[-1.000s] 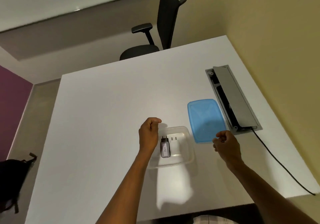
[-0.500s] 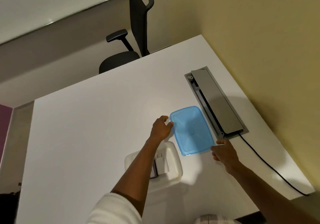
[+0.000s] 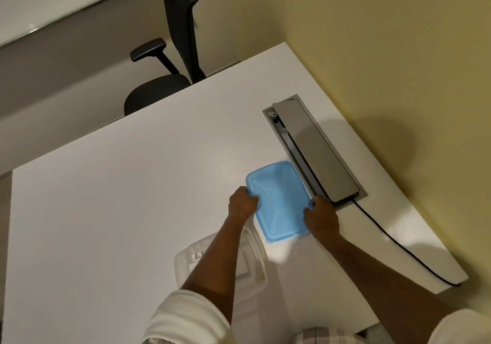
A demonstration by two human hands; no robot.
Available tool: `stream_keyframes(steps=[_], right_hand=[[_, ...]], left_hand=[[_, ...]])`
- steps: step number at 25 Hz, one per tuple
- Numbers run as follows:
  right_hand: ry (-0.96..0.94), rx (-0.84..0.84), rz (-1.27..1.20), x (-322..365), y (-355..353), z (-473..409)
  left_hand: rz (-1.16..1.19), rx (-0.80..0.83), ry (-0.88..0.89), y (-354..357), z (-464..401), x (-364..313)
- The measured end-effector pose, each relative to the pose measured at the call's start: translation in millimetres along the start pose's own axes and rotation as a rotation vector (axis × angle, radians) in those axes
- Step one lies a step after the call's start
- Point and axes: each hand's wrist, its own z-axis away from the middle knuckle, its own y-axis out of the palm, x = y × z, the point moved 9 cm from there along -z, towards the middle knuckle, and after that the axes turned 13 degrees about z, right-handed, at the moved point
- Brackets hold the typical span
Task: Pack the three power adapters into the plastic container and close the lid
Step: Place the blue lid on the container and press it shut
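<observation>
The blue plastic lid lies on the white table, held at both long sides. My left hand grips its left edge and my right hand grips its right edge. The clear plastic container stands open nearer to me, mostly hidden under my left forearm. A white power adapter shows inside it at the left; the other adapters are hidden by the arm.
A grey cable hatch is set into the table just right of the lid, with a black cable running along the right edge. A black office chair stands behind the table. A yellow wall lies to the right.
Both hands have closed on the blue lid's sides; before, the left only touched its corner and the right was at its near corner. The view has tilted further forward.
</observation>
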Motion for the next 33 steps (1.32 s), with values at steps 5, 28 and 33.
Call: stream_keyframes(steps=[5, 28, 33], right_hand=[[-0.156, -0.073, -0.032, 24, -30, 12], [-1.119, -0.609, -0.061, 150, -135, 222], [-1.23, -0.668, 0.259, 150, -96, 266]], left_hand=[[0.168, -0.088, 0.091, -31, 13, -37], [0.949, -0.33, 0.245, -186, 241, -12], [0.848, -0.381, 0.188, -195, 259, 31]])
